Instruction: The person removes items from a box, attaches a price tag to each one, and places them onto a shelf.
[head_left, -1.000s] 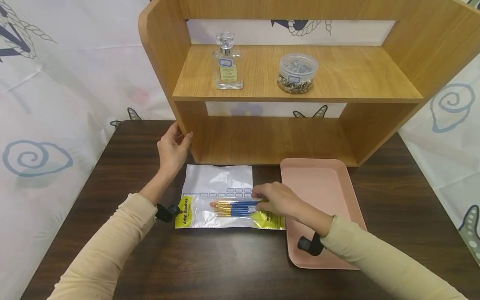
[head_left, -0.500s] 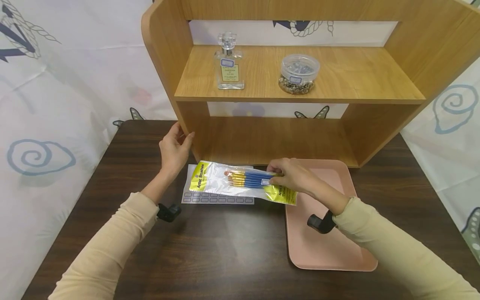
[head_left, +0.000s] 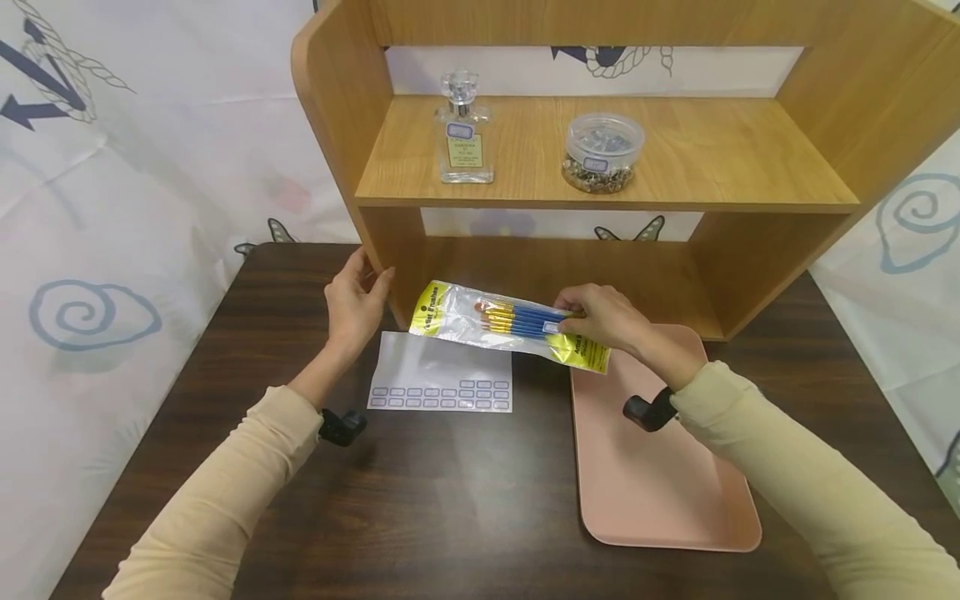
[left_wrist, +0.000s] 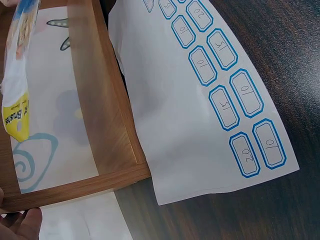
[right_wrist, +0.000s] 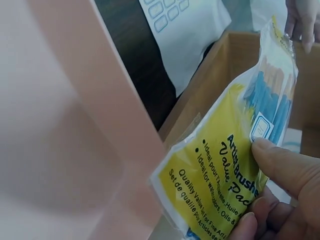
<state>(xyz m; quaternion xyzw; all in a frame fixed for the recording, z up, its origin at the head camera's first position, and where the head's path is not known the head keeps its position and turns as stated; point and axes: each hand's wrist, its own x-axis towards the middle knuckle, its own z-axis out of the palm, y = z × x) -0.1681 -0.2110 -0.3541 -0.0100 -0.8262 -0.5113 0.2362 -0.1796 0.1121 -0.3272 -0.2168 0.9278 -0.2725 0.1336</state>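
Note:
My right hand [head_left: 603, 315] pinches a clear pack of artist brushes [head_left: 517, 323], thumb on its face by a small white label [right_wrist: 262, 126]. The brushes have blue handles, and yellow panels mark both ends of the pack. It hangs slightly tilted before the lower compartment of a wooden shelf [head_left: 600, 202], above the table. At the shelf's left side panel, my left hand [head_left: 356, 304] grips the front edge; some of its fingers are hidden behind the panel. A white sheet of blue-framed stickers [head_left: 442, 362] lies below the pack.
A glass perfume bottle [head_left: 465, 142] and a round clear jar [head_left: 602, 154] of small metallic pieces stand on the upper board. To the right, a pink tray [head_left: 667, 492] lies on the dark table [head_left: 450, 500], partly under my right forearm.
My right hand has lifted the brush pack off the table and the sticker sheet, moving it up and forward to the shelf. The left hand stays at the side panel.

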